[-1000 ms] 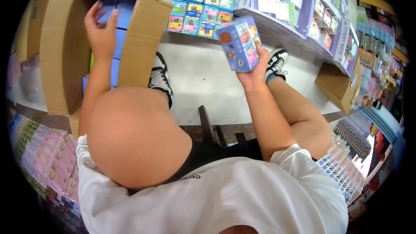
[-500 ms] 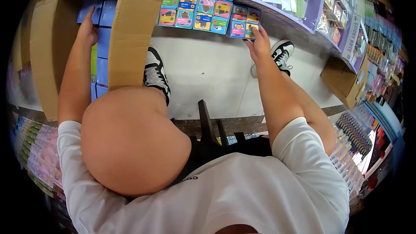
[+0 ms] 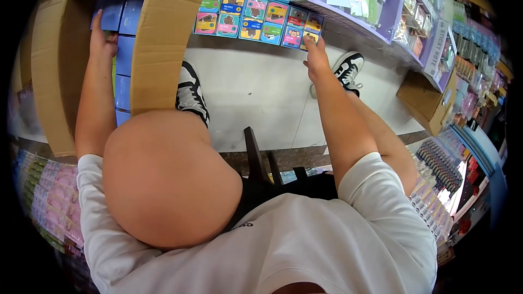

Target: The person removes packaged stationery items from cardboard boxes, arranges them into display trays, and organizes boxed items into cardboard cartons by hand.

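My left hand (image 3: 103, 43) is inside a cardboard carton (image 3: 158, 49) at the left, its fingers closed around the near end of a blue box (image 3: 111, 12). More blue boxes (image 3: 124, 55) lie beside and below it. My right hand (image 3: 317, 57) touches the near right corner of a small box with colourful animal pictures (image 3: 294, 35), its thumb apart from the fingers and off the box. That box stands at the right end of a row of similar picture boxes (image 3: 252, 28) on the floor.
A purple display rack (image 3: 389, 27) with stationery stands at the upper right, a smaller cardboard box (image 3: 427, 98) below it. My shoes (image 3: 192, 95) rest on the pale floor (image 3: 250, 76). Dark legs of a stool or stand (image 3: 255, 155) show between my knees. Packaged goods line both sides.
The picture box in my right hand went forward and down to the end of the row, and the hand has loosened from it. My left hand reached lower into the carton and took hold of a blue box.
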